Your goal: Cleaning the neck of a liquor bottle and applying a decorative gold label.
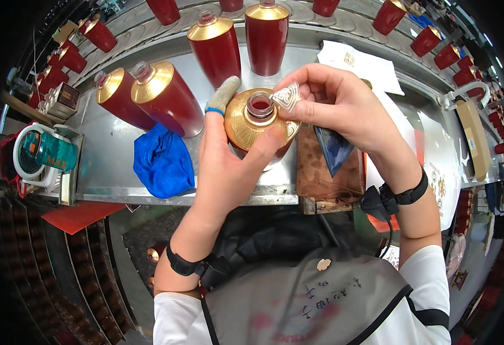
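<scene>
A red bottle with a gold shoulder (pixel 241 127) is held by my left hand (pixel 229 152), thumb across the shoulder and fingers along its far left side. One left finger wears a pale finger cot (pixel 224 95) with a blue band. The bottle's open glass neck (pixel 260 108) faces up. Between thumb and fingertips, my right hand (pixel 335 103) pinches a small silver patterned piece (pixel 286 96), roughly triangular, close beside the neck at the shoulder's right side. Whether this piece touches the shoulder I cannot tell.
Red-and-gold bottles (pixel 267 40) stand behind and left on the metal table (pixel 114 172). A blue cloth (pixel 164 164) lies left, a brown cloth (pixel 329 172) right, near white paper sheets (pixel 361 60). A small fan (pixel 36 154) is at far left. Behind runs a conveyor (pixel 332 20) carrying bottles.
</scene>
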`<state>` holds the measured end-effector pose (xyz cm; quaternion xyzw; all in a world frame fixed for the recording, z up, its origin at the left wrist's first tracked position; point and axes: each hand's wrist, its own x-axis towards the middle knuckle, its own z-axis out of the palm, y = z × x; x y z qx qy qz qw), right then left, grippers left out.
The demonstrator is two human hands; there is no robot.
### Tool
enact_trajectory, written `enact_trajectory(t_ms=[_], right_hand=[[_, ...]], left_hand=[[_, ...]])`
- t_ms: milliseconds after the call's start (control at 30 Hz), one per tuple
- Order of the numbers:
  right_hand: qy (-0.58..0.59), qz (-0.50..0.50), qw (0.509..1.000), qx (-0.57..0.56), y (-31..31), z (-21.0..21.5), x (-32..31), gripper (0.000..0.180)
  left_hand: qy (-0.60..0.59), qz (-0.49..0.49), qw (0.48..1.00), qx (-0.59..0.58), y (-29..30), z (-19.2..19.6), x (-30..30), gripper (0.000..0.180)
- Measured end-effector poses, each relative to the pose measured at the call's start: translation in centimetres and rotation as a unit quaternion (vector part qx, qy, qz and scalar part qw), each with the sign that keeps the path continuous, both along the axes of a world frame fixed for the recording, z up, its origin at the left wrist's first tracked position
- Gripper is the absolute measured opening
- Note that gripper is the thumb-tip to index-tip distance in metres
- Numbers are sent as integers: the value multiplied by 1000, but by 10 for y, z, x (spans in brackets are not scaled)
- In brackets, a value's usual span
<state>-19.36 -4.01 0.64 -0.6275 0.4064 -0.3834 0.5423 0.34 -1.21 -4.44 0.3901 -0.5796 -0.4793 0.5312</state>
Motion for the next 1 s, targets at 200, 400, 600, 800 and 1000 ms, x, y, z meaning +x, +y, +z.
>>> enact_trajectory(t_ms=[200,400,600,800,1000], right_hand=[[37,33,999,19,-8,2,-11,19],[55,22,998,0,-11,-5,-13,16],[30,51,998,-21,-13,-3,-15,14],[26,40,999,-18,-12,-4,-16,12],[-4,15,1000,-15,-12,-11,-13,14]], left_hand=[[8,1,1000,3,1,2,-6,75],[9,-24,1000,-5,-3,3,-2,84],[-175,46,981,-74,-3,3,-3,98],[-108,28,992,-50,-2,3,-5,102],[-85,21,995,-49,-1,2,-5,100]])
